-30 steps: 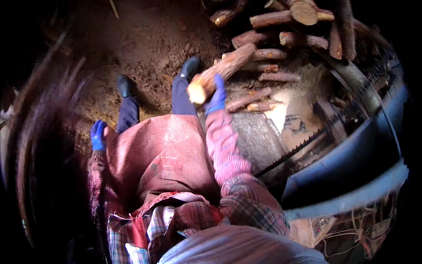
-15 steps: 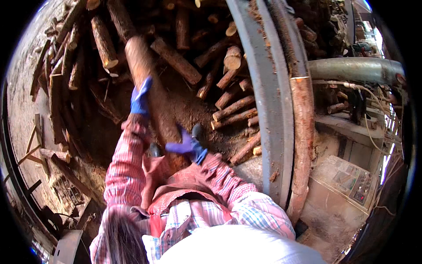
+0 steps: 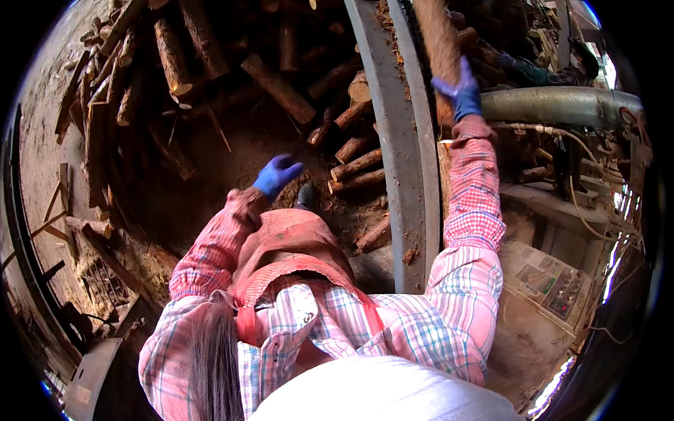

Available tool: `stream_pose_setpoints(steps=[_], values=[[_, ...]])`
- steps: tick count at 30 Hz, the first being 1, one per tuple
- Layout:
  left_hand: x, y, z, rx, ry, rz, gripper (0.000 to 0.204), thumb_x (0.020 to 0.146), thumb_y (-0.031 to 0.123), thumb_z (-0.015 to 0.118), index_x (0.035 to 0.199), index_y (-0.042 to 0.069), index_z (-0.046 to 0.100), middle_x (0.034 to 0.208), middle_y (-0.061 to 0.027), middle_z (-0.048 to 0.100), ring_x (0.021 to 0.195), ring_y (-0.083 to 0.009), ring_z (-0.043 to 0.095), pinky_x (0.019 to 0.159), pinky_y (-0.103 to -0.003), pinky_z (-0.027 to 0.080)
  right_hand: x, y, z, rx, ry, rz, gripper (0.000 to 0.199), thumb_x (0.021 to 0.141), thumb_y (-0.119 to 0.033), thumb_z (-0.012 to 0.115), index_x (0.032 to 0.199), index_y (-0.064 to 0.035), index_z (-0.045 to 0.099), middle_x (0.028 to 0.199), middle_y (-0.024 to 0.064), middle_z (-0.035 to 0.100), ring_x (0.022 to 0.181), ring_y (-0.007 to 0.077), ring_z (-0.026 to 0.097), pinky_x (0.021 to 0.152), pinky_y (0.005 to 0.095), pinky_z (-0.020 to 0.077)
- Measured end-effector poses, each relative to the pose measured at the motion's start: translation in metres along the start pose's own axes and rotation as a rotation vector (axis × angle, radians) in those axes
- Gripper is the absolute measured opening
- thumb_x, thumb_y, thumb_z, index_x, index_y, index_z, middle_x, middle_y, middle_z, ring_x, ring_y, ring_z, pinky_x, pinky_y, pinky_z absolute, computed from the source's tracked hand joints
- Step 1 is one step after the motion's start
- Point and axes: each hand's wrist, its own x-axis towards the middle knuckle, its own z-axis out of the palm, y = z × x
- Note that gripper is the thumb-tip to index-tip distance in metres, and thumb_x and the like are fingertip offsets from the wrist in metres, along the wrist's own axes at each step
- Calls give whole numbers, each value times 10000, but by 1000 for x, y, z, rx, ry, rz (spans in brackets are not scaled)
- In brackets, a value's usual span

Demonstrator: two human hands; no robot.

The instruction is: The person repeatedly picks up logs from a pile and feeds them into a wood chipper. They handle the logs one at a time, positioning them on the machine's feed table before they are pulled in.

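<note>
My left hand (image 3: 279,177), in a blue-purple glove, hovers over the dirt floor in front of my apron. Its fingers are apart and nothing is in it. My right hand (image 3: 460,92), gloved alike, reaches far forward on the right. With fingers stretched and thumb spread, it lies against the near part of a bark-covered log (image 3: 437,38), which is smeared by motion. That log is at the far end of a long metal trough (image 3: 397,133). The pale end of another log (image 3: 444,151) shows beside my right forearm, which hides part of it.
Cut logs (image 3: 279,90) lie in a heap ahead and to the left. A thick metal pipe (image 3: 562,105) crosses at the right, above a dusty control panel (image 3: 551,284) with buttons. Beyond the pipe, another person's sleeve (image 3: 533,72) shows. A wooden frame (image 3: 53,217) stands far left.
Both hands were on a log over the floor; now my left hand is off it. My right hand has swung forward and right to a log at the trough. My body has turned slightly.
</note>
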Motion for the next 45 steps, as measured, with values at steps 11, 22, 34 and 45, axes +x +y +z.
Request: stream_pose_setpoints(steps=[11, 22, 34, 45], values=[[-72, -202, -88, 15, 185, -300, 435, 811, 348, 686, 1058, -3, 618, 944, -86, 660, 826, -168, 595, 750, -317, 487, -149, -110, 34, -5, 200, -350, 340, 840, -266, 659, 1075, -29, 600, 911, 129, 669, 792, 197, 634, 710, 312, 516], [-47, -417, -65, -148, 247, -591, 261, 882, 224, 586, 965, -17, 640, 780, -34, 620, 720, -121, 547, 665, -263, 448, -404, 214, 587, 36, -942, 1123, 753, 683, -408, 789, 1205, 40, 483, 1061, 143, 622, 861, 221, 580, 736, 298, 453], [-14, -513, 43, -582, 344, -1014, 355, 890, 97, 598, 1200, -49, 508, 1076, -129, 613, 995, -184, 596, 872, -257, 472, -327, 362, 726, -930, -1200, 342, 633, 825, -220, 636, 1392, -281, 361, 1334, 133, 491, 1193, 290, 508, 914, 627, 373], [-25, -371, -29, -636, 233, -791, 396, 903, 267, 566, 1240, 67, 510, 1077, -59, 631, 952, -142, 603, 735, -232, 457, -400, 85, 464, 1529, -151, 1811, 594, 700, -559, 645, 1041, -77, 585, 903, 102, 626, 760, 270, 610, 573, 360, 516]])
